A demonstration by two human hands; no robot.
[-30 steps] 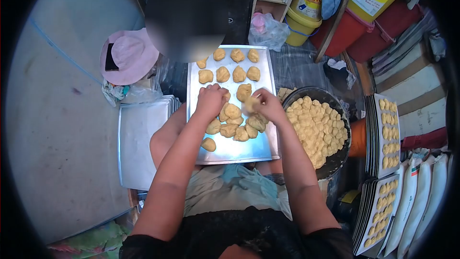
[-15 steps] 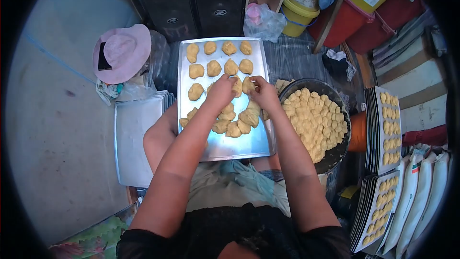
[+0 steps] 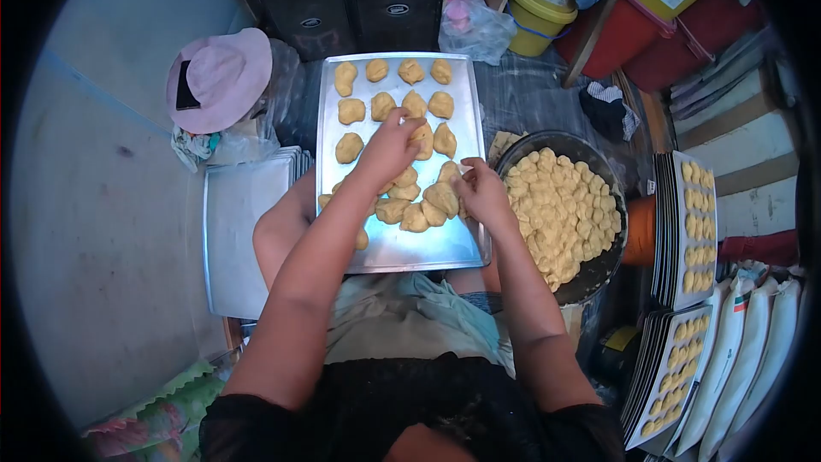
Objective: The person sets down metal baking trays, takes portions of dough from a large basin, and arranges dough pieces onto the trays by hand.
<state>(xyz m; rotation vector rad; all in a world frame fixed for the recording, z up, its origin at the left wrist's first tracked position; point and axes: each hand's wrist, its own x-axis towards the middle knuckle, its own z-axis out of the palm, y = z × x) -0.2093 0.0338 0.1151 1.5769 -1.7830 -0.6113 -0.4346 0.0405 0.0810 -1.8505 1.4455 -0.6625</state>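
A metal baking tray (image 3: 410, 255) lies across the lap with lumps of yellow dough on it. Rows of separate lumps, such as the dough lump (image 3: 349, 148), fill its far part; a looser cluster of dough pieces (image 3: 413, 216) sits nearer the body. Over the middle rows is my left hand (image 3: 392, 150), its fingers bent but apart beside a dough lump (image 3: 421, 144). My right hand (image 3: 484, 195) is at the tray's right edge, fingers apart, against the right end of the cluster. My left forearm hides some pieces.
A black round tub (image 3: 623, 244) heaped with dough pieces stands to the right. Stacked trays of dough (image 3: 694, 231) are farther right, beside white sacks (image 3: 740, 359). On the left are stacked bare trays (image 3: 248, 239) and a pink hat (image 3: 224, 77). Yellow buckets (image 3: 539, 26) stand behind.
My right hand has let go of a dough lump in the third row and drawn back toward the cluster. My left hand has shifted slightly up. The view has tilted a little.
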